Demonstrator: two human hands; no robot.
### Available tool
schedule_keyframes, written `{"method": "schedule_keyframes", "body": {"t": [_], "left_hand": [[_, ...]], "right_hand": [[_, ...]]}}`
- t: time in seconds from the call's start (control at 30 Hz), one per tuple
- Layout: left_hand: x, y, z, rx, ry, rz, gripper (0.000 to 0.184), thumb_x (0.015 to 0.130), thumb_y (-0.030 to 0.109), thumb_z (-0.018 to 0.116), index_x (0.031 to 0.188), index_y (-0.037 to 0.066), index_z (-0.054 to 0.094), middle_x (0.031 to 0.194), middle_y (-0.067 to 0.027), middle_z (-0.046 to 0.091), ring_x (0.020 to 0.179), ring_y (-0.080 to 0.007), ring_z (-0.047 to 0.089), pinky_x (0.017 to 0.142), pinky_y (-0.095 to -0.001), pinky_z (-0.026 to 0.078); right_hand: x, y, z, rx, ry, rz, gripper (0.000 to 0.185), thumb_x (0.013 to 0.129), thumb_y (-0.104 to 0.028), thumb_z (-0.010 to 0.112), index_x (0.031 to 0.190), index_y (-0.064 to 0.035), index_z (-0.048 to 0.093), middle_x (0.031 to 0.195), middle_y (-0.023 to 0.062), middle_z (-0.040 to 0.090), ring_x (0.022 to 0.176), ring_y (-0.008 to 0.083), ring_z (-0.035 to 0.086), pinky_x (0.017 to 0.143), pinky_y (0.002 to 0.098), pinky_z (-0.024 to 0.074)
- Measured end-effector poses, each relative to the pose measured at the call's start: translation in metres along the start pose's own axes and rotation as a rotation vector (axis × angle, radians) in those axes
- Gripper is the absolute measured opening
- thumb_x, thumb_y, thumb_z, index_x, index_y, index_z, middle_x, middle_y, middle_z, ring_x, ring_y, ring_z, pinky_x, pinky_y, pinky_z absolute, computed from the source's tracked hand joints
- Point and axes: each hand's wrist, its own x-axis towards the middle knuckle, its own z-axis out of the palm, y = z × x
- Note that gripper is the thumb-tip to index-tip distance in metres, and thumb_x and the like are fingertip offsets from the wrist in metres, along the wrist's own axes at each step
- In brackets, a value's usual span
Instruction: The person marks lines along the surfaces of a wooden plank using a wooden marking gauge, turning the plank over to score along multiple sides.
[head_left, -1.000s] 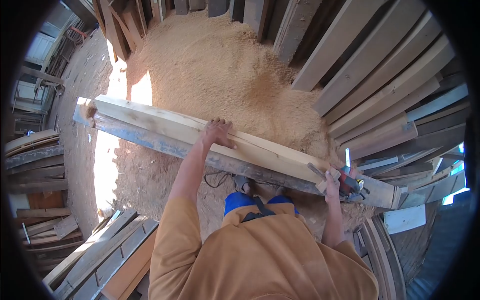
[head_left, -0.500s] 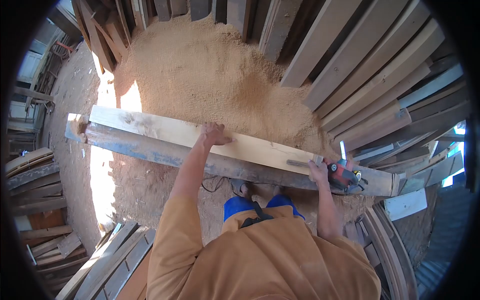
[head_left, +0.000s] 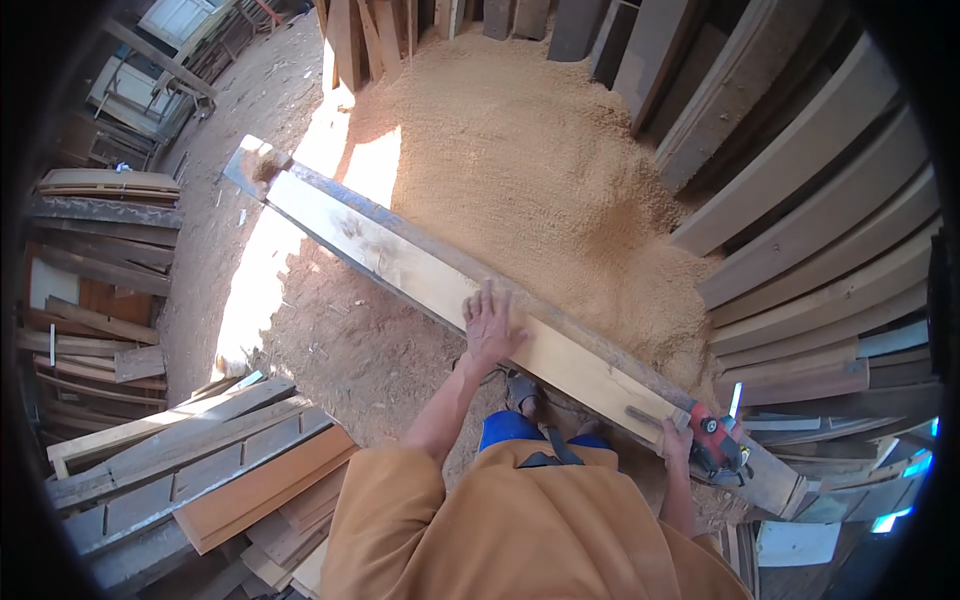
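A pale plank (head_left: 415, 280) lies along a longer weathered beam (head_left: 345, 190), on its near side. My left hand (head_left: 489, 328) rests on the plank's middle, fingers spread and palm down. At the plank's right end, my right hand (head_left: 677, 438) is closed around the edge. A dark narrow strip (head_left: 645, 415) shows on the plank beside that hand; whether it is a slot or a loose piece I cannot tell. Just past the plank's end, a red and black power tool (head_left: 715, 440) sits on the beam, close to my right hand.
Sawdust (head_left: 530, 160) covers the ground beyond the beam. Upright boards (head_left: 800, 170) lean along the back and right. Stacked timber (head_left: 190, 460) lies at lower left, with more boards (head_left: 100, 260) farther left. A dark cord (head_left: 490, 375) runs near my feet.
The plank has shifted from the beam's far side to its near side, with both hands still on it. My left hand's fingers are more spread. The view has turned.
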Motion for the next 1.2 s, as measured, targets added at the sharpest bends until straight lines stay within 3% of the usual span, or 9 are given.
{"method": "schedule_keyframes", "body": {"t": [0.13,0.23,0.3,0.43,0.6,0.63,0.73,0.83,1.2], "left_hand": [[-0.026,-0.059,0.043,-0.241,0.412,-0.827,0.117,0.075,0.06,0.085,0.156,-0.003,0.028,0.159,-0.0358,0.03,0.148,-0.0478,0.032,0.123,-0.0599,0.021],[-0.036,-0.095,0.057,-0.863,0.243,-1.117,0.116,0.083,0.062,0.08,0.161,0.003,0.018,0.159,-0.0297,0.031,0.148,-0.0459,0.034,0.116,-0.0672,0.03],[-0.03,-0.086,0.055,-1.134,0.251,-1.175,0.106,0.085,0.058,0.081,0.155,-0.002,0.028,0.15,-0.0276,0.044,0.136,-0.0396,0.049,0.109,-0.0568,0.042],[-0.023,-0.089,0.077,-1.577,0.123,-1.019,0.08,0.093,0.047,0.077,0.144,-0.004,0.043,0.136,-0.0203,0.06,0.12,-0.0303,0.064,0.094,-0.0485,0.056],[-0.032,-0.075,0.047,-1.638,0.184,-0.989,0.06,0.097,0.041,0.075,0.132,-0.002,0.054,0.121,-0.0173,0.068,0.105,-0.0281,0.069,0.084,-0.0459,0.059],[-0.034,-0.08,0.054,-1.656,0.18,-0.971,0.058,0.097,0.041,0.075,0.13,-0.002,0.056,0.119,-0.017,0.069,0.104,-0.0279,0.07,0.083,-0.0459,0.06],[-0.035,-0.098,0.079,-1.617,0.199,-0.897,0.054,0.097,0.039,0.076,0.126,-0.003,0.059,0.116,-0.015,0.07,0.098,-0.0284,0.071,0.082,-0.048,0.06],[-0.04,-0.089,0.069,-1.663,0.213,-0.96,0.052,0.095,0.036,0.078,0.124,-0.003,0.062,0.113,-0.0128,0.072,0.095,-0.0263,0.072,0.08,-0.0459,0.061],[-0.07,-0.022,0.014,-1.414,0.116,-0.875,0.041,0.083,0.032,0.085,0.096,-0.003,0.069,0.069,-0.0061,0.064,0.043,-0.0135,0.052,0.039,-0.0307,0.042]], "right_hand": [[0.003,-0.005,-0.004,0.12,-0.07,-0.034,0.045,0.092,-0.022,0.074,0.127,0.0041,0.068,0.122,0.0137,0.073,0.111,0.0252,0.069,0.097,0.0376,0.0519],[0.001,-0.009,-0.006,0.192,-0.119,-0.014,0.046,0.092,-0.022,0.074,0.13,0.0038,0.066,0.123,0.0125,0.072,0.11,0.0245,0.069,0.097,0.0375,0.0521],[-0.006,-0.011,-0.006,0.204,-0.115,0.047,0.046,0.092,-0.022,0.075,0.13,0.0036,0.065,0.122,0.0125,0.072,0.11,0.0245,0.069,0.096,0.0378,0.0525],[-0.023,0.002,-0.011,0.176,-0.179,0.125,0.046,0.091,-0.025,0.076,0.126,0.003,0.067,0.12,0.0125,0.073,0.107,0.0242,0.069,0.093,0.0387,0.0535],[-0.057,0.014,0.009,-0.046,-0.216,0.129,0.043,0.089,-0.026,0.076,0.119,0.0034,0.071,0.11,0.0124,0.075,0.101,0.0234,0.07,0.089,0.0386,0.0538],[-0.072,-0.013,0.01,-0.036,-0.257,0.075,0.062,0.086,-0.031,0.081,0.126,0.0115,0.061,0.119,0.0178,0.071,0.105,0.0245,0.068,0.089,0.0406,0.0544],[-0.048,0.029,0.031,-0.041,-0.248,-0.018,0.063,0.085,-0.032,0.08,0.126,0.0126,0.061,0.118,0.0194,0.071,0.107,0.0268,0.068,0.092,0.0412,0.0537],[-0.077,-0.027,0.027,-0.093,-0.107,0.11,0.05,0.086,-0.031,0.077,0.117,0.0089,0.071,0.112,0.0222,0.075,0.107,0.0334,0.073,0.093,0.0412,0.054],[0.008,0.012,-0.047,0.382,-0.336,0.264,0.039,0.092,-0.029,0.075,0.123,-0.0068,0.064,0.108,0.0078,0.069,0.092,0.0263,0.072,0.076,0.0443,0.0603]]}}
